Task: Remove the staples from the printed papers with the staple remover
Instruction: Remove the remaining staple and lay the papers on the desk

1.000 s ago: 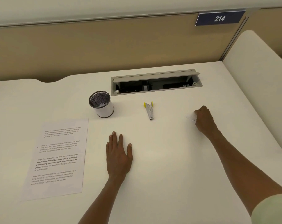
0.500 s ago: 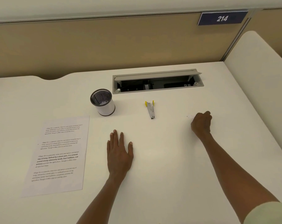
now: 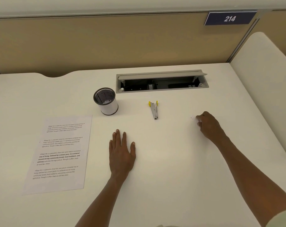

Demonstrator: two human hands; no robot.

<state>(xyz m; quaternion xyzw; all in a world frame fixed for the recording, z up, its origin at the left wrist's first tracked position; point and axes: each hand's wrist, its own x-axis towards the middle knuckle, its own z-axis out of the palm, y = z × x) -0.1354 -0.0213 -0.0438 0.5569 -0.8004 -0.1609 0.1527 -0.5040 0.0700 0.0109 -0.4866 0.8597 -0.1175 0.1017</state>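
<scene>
The printed papers point(image 3: 57, 154) lie flat at the left of the white desk point(image 3: 171, 161). The staple remover point(image 3: 154, 109), silver with yellow grips, lies untouched mid-desk, below the cable box. My left hand point(image 3: 121, 154) rests flat, palm down, fingers apart, between the papers and the remover. My right hand point(image 3: 207, 124) is curled at the right, with its fingertips down on the desk. Tiny pale specks point(image 3: 192, 118) lie just left of those fingertips. I cannot make out whether anything is pinched in them.
A mesh pen cup point(image 3: 105, 101) stands above the papers. An open grey cable box point(image 3: 162, 81) is recessed at the desk's back. A tan partition with a "214" sign point(image 3: 229, 18) rises behind. A second desk surface point(image 3: 261, 79) adjoins at the right.
My right hand drew back a little from the specks, then came forward to them again. My left hand, the papers and the remover stayed put.
</scene>
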